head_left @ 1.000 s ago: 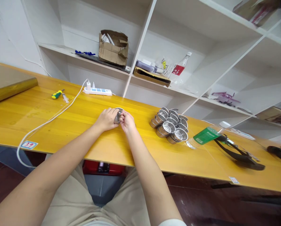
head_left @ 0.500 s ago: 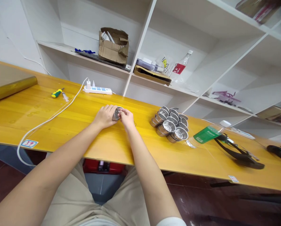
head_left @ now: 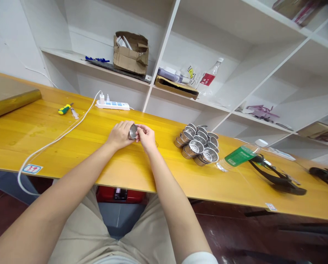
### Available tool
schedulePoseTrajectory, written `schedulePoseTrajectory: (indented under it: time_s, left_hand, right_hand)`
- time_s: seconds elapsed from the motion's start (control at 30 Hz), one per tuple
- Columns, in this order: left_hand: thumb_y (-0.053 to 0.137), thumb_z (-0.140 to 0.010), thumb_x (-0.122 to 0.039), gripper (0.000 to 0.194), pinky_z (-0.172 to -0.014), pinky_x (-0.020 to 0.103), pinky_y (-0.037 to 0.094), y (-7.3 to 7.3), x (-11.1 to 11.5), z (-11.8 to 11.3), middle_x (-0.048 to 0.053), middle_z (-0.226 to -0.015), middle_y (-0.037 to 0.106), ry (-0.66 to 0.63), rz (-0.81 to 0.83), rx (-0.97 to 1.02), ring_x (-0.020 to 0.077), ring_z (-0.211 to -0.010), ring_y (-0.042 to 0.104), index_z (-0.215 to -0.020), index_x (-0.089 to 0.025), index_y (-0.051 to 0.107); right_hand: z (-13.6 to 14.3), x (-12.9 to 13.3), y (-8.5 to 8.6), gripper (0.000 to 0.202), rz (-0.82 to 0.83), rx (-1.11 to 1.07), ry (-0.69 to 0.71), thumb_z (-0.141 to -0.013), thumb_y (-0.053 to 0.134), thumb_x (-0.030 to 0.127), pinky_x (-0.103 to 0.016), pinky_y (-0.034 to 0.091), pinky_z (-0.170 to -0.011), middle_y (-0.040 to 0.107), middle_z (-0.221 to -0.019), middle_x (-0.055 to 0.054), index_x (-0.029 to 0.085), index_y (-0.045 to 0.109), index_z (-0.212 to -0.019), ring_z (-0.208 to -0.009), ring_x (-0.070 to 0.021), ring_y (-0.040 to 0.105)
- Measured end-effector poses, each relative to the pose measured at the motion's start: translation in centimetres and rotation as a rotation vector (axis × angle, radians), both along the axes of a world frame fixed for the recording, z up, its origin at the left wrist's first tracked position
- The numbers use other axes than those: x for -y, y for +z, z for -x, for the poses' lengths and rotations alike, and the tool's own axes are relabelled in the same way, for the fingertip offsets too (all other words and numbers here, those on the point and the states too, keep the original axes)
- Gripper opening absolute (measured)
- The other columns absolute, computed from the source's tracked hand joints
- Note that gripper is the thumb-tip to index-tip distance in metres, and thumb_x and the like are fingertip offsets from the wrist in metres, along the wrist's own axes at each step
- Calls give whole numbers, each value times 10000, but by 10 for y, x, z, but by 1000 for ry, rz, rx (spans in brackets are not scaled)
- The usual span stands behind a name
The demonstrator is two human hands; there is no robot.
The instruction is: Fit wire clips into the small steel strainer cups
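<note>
A small perforated metal strainer basket (head_left: 132, 131) is tilted so that its round mouth partly faces me. My left hand (head_left: 121, 135) wraps around it from the left, just over the table. With bent fingertips, my right hand (head_left: 146, 137) pinches the right side of its rim. Whether anything tiny lies between those fingertips is hidden. Beside the right hand, a thin dark ring or wire loop (head_left: 157, 143) rests on the table. Several similar strainer baskets (head_left: 196, 147) stand clustered and partly stacked to the right.
A green-labelled bottle (head_left: 239, 156) lies beyond the baskets, near a black strap (head_left: 279, 181). On the left are a screwdriver (head_left: 65, 109), a syringe (head_left: 74, 113), a white cable (head_left: 56, 138) and a power strip (head_left: 113, 105). White shelves (head_left: 98, 82) back the wooden table (head_left: 120, 170).
The strainer basket has turned a little in my hands, showing more of its round face. My right fingers have shifted slightly along its rim. The camera view has moved slightly.
</note>
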State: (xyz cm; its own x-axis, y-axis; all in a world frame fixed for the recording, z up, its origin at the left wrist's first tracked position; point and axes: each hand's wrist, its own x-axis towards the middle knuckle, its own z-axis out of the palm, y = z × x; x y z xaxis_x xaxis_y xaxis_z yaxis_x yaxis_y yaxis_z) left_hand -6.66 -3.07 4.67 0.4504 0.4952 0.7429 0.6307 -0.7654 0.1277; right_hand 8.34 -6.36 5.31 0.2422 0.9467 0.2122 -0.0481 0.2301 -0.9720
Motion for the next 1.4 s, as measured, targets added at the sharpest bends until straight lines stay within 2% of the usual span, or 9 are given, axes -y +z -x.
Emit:
schedulePoseTrajectory:
  time_s: [0.33,0.6,0.77,1.03,1.13,1.27,1.4]
  left_hand:
    - [742,-801,-485,632,-960,454,512,-5,-5,-1,160,-1201,671,-53,-1,93,341,-1093,648,-1295,-158,524]
    - [730,-816,-457,610,-974,452,499,-2,-3,2,159,-1219,664,-26,50,90,342,-1118,640,-1312,-174,516]
    - [725,-819,-472,597,-958,462,500,-1,-1,2,162,-1202,667,-39,62,38,347,-1105,634,-1302,-179,529]
    - [695,-852,-522,627,-1005,487,499,-3,-3,1,182,-1243,659,-80,26,53,352,-1140,631,-1333,-160,518]
    - [710,-845,-490,620,-1033,482,500,-6,-5,-1,170,-1260,653,-104,27,102,339,-1165,631,-1340,-173,511]
    - [740,-810,-401,619,-1038,465,514,-11,-7,-2,149,-1255,663,-106,63,173,316,-1159,644,-1339,-186,502]
    - [781,-767,-395,686,-1068,458,512,-14,-9,1,136,-1298,651,-112,107,239,309,-1203,640,-1355,-200,485]
  right_hand:
    - [2,3,3,222,14,1,11,-880,666,298,-241,545,-506,646,-671,18,156,724,-1041,-513,-111,563]
    - [3,4,4,167,32,-2,-3,-861,650,243,-248,558,-513,637,-641,27,157,735,-976,-513,-116,581]
    - [3,3,3,156,38,22,-1,-872,660,275,-277,576,-529,638,-644,19,169,741,-953,-506,-126,580]
    - [5,3,2,155,30,48,-48,-872,663,311,-266,530,-491,687,-696,7,178,693,-945,-484,-123,573]
    - [4,3,2,182,-10,127,-119,-877,648,314,-250,500,-506,689,-696,23,187,647,-1007,-487,-117,566]
    - [-5,3,4,202,-30,359,-228,-830,682,305,-244,490,-633,623,-638,63,196,646,-997,-590,-125,584]
    - [-10,5,7,128,-3,493,-189,-782,698,299,-260,473,-699,655,-739,38,203,666,-861,-659,-129,583]
